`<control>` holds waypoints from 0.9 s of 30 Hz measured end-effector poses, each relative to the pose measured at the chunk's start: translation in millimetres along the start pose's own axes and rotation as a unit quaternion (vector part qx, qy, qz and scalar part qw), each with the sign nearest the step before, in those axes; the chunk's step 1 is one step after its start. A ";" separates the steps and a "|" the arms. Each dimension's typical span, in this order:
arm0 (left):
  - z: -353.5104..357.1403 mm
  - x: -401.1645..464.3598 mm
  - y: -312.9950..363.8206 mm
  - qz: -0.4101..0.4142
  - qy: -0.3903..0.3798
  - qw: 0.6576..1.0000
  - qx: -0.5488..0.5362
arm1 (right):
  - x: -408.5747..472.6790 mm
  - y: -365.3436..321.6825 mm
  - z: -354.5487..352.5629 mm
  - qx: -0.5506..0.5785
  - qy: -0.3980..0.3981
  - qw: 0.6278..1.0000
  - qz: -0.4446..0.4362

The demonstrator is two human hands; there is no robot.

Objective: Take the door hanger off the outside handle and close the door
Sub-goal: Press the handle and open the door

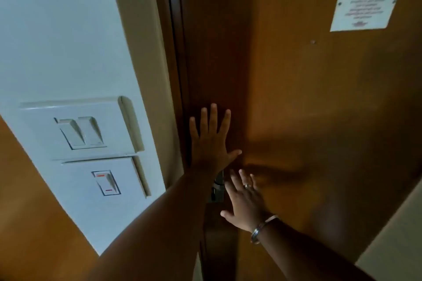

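The brown wooden door [308,102] fills the right half of the head view, its edge lying against the dark frame [175,52]. My left hand [211,141] rests flat on the door near that edge, fingers spread. Just below it, my right hand [246,203] is also flat and open on the door, with a ring and a wrist bangle. A metal lock plate [217,191] shows between the two hands; its handle is hidden behind them. No door hanger is in view.
A white notice sheet [367,0] is fixed high on the door at the right. On the white wall at the left sit a double light switch [80,131] and a single switch [107,183]. A pale wall edge [392,235] shows at lower right.
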State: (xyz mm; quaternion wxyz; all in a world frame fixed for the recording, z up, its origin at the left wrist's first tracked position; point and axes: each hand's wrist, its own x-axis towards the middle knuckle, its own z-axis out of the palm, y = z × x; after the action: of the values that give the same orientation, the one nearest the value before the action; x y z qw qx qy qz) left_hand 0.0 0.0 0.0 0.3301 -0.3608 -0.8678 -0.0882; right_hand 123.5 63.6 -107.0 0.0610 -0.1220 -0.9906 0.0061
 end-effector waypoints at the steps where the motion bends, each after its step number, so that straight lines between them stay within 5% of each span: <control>1: 3.7 1.1 -2.5 0.000 -0.018 1.000 -0.007 | 4.3 -1.8 2.2 -0.001 -0.013 1.000 0.000; 18: 30.1 14.0 -8.5 0.023 0.033 0.999 0.006 | 23.1 -4.0 28.3 0.053 0.031 0.998 0.020; 27: 30.1 14.0 -6.7 0.014 0.022 0.999 0.026 | 19.4 -5.7 45.5 0.170 -0.016 0.984 0.048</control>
State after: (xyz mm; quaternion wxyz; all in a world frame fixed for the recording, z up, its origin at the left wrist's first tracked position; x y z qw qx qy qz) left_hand -27.2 14.9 -13.5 0.3596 -0.3621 -0.8572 -0.0686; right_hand 98.0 62.9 -149.7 0.0648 -0.1572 -0.9689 0.1797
